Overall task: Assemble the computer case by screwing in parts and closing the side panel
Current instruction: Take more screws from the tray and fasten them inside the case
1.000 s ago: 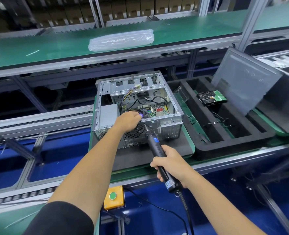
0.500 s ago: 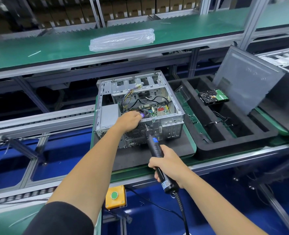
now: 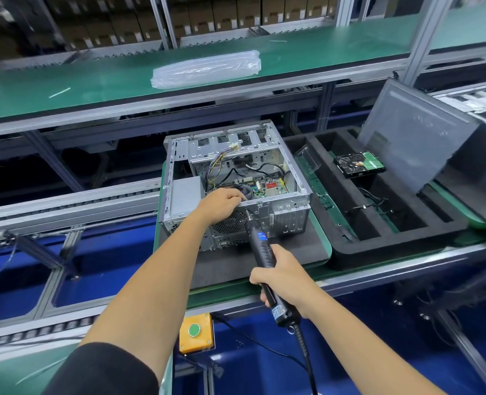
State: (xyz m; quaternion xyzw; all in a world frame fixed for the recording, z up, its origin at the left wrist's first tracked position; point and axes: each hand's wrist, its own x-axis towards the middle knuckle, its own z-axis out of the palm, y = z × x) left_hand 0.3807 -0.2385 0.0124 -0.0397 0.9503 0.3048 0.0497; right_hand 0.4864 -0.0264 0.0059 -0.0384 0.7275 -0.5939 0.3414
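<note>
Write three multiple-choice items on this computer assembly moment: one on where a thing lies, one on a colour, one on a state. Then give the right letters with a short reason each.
1. Where does the hard drive lie?
A. inside the computer case
B. in the black foam tray, right of the case
C. on the upper green shelf

2. What colour is the round button on the yellow box below the bench?
A. red
B. blue
C. green

3. What is the state of the computer case?
A. open, with its inside showing
B. closed by its side panel
C. wrapped in a plastic bag

Answers:
1 B: the drive rests on the foam tray, apart from the case.
2 C: the button shows green.
3 A: the circuit board and cables are visible, and the side panel leans off to the right.
</note>
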